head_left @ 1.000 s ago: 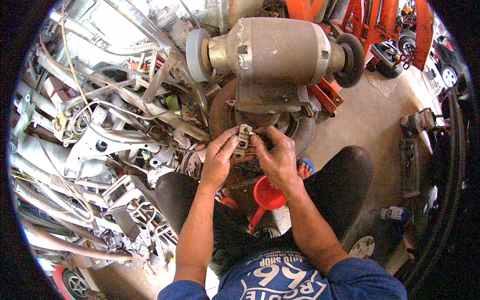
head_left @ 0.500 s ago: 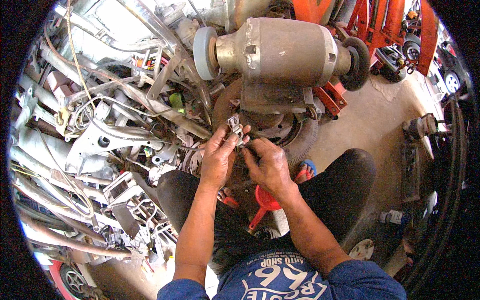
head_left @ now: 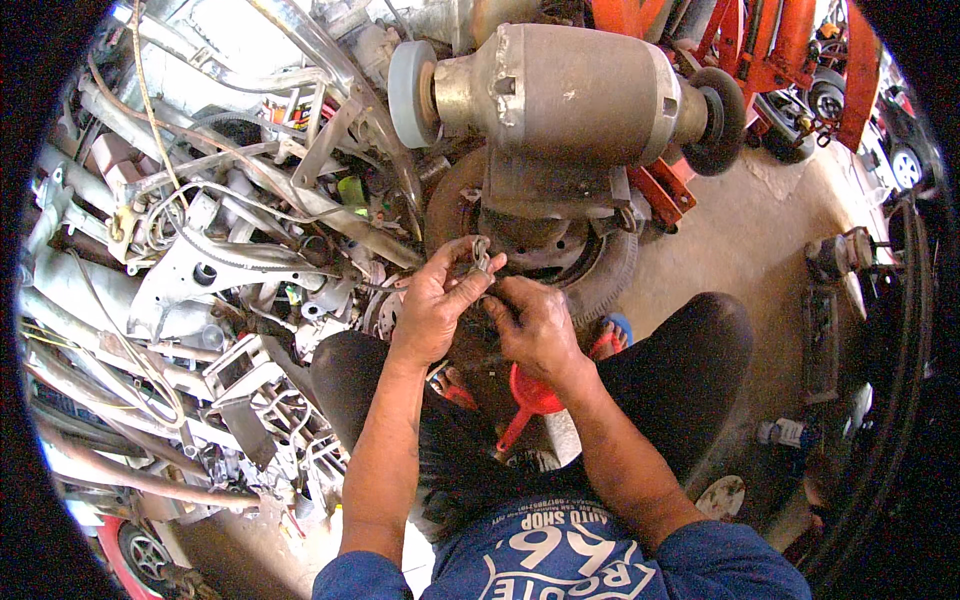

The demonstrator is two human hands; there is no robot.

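My left hand (head_left: pixel 437 306) is closed around a small silver metal part (head_left: pixel 481 252), pinching it between thumb and fingers. The part has a bent, bracket-like shape, and its upper end sticks out above my fingertips. Beside it, my right hand (head_left: pixel 540 325) is closed too, its thumb and forefinger pinching at the part's near end. My fingers hide that lower end, so its exact kind does not show. Just beyond both hands stands a bench grinder (head_left: pixel 585 95) with a grey grinding wheel (head_left: pixel 408 95) on the left and a dark wheel (head_left: pixel 718 120) on the right.
Under the grinder lies a tyre (head_left: pixel 615 270) with a metal rim. Scrap metal, pipes and a control arm (head_left: pixel 190 270) pile up at left. A red plastic scoop-like container (head_left: pixel 533 392) sits between my knees. Red metal frames (head_left: pixel 770 45) stand far right.
The small metal part has turned in my left hand, showing a narrower side. Both hands have shifted only slightly, and my right hand stays at the part's near end.
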